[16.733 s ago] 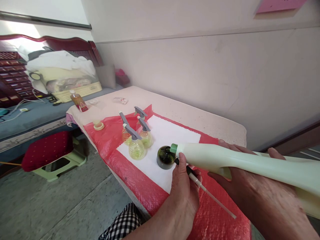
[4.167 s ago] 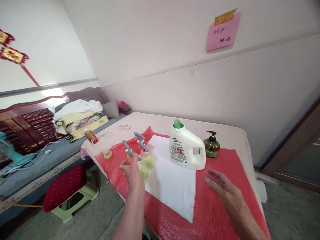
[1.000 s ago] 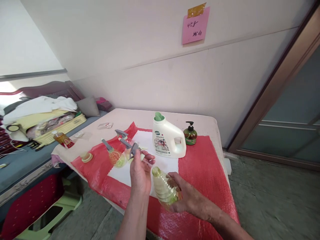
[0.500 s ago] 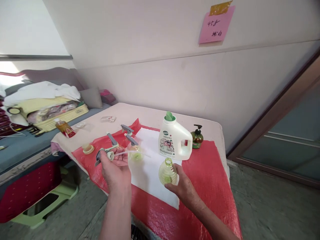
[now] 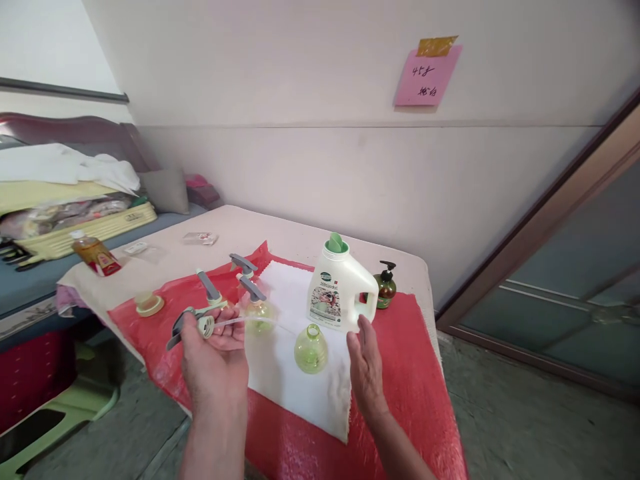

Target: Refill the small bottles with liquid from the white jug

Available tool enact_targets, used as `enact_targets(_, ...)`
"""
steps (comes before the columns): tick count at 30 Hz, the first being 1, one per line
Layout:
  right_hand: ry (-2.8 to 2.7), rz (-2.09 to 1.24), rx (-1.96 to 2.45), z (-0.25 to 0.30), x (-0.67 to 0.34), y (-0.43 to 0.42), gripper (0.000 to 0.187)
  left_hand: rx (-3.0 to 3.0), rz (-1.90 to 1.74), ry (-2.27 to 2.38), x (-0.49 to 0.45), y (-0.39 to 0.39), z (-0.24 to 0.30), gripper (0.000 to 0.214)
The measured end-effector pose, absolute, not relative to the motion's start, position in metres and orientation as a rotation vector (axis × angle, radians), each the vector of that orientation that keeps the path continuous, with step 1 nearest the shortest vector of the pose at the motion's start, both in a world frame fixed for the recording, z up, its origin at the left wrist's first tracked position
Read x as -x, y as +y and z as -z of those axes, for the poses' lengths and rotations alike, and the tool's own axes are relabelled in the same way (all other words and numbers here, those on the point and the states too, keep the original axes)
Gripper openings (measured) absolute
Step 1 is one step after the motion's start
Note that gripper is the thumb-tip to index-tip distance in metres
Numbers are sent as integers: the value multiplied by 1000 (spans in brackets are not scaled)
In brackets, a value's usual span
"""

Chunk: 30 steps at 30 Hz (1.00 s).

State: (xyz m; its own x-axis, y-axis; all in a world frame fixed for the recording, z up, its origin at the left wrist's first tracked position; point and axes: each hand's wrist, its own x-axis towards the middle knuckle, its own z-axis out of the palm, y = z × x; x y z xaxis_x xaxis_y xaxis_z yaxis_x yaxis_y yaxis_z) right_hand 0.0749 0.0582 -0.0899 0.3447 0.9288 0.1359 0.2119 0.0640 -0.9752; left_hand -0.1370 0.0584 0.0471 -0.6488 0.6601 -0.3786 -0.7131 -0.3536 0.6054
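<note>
Palm up, my left hand [image 5: 215, 360] is closed on a grey spray head [image 5: 199, 324], whose thin clear tube points right. My right hand [image 5: 367, 367] is open with nothing in it, beside the handle of a white detergent jug [image 5: 326, 287]. That jug stands without a cap, a green spout showing in its mouth. A round yellow-green bottle [image 5: 311, 351] stands uncapped on the white cloth [image 5: 300, 407], between my hands. Behind the tube is another yellow-green bottle [image 5: 261, 320] topped with a grey spray head [image 5: 253, 288].
More grey spray heads [image 5: 209, 285] are at the back left of the red sheet [image 5: 400, 400]. A green pump bottle [image 5: 385, 287] stands behind the jug. A detergent cap [image 5: 149, 304] and an amber bottle [image 5: 95, 253] are to the left. A pink note [image 5: 427, 77] hangs on the wall.
My right hand has let go of the round bottle, now standing on the cloth, and has moved toward the jug's handle. My left hand keeps the spray head. The view has shifted slightly.
</note>
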Motion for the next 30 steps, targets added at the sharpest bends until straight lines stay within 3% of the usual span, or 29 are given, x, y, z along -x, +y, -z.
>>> enact_targets(9,-1070,-846,1353,40,-91,142,75,71,-2015,949,126,57,-52,33)
enact_targets(18,-1302,-741,1453,-17,-130,80,84,24,-2066,891,135,55,-47,31)
enact_targets(24,-1680,-222,1679,-22,-172,59,116,31,-2073,886,134,54,-44,28)
enact_targets(30,-1961,318,1597,-7,-192,53,103,-61,-2040,891,131,56,-36,28)
